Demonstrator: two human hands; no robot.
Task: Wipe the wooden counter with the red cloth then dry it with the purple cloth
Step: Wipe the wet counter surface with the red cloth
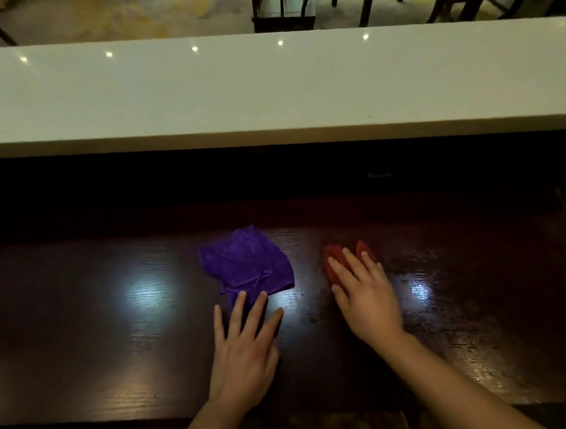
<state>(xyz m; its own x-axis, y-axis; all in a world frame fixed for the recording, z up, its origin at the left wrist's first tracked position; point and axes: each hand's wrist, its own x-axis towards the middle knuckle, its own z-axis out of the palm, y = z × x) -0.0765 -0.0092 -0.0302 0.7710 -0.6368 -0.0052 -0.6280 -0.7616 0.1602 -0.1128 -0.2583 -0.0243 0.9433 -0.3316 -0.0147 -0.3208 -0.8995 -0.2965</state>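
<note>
On the dark counter (82, 329), right hand (364, 295) lies flat, pressing red cloth (333, 261); left hand (244, 347) splayed, fingertips touching purple cloth (248, 263).

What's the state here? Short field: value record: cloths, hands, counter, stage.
red cloth: on counter, mostly covered by right hand
purple cloth: crumpled, left of red cloth
right hand: flat, pressing red cloth
left hand: fingers spread, fingertips at purple cloth's near edge, not gripping
wooden counter: dark; streaky wet-looking sheen right of centre
white ledge: behind counter
stage: wiping with red; drying not yet begun
</note>
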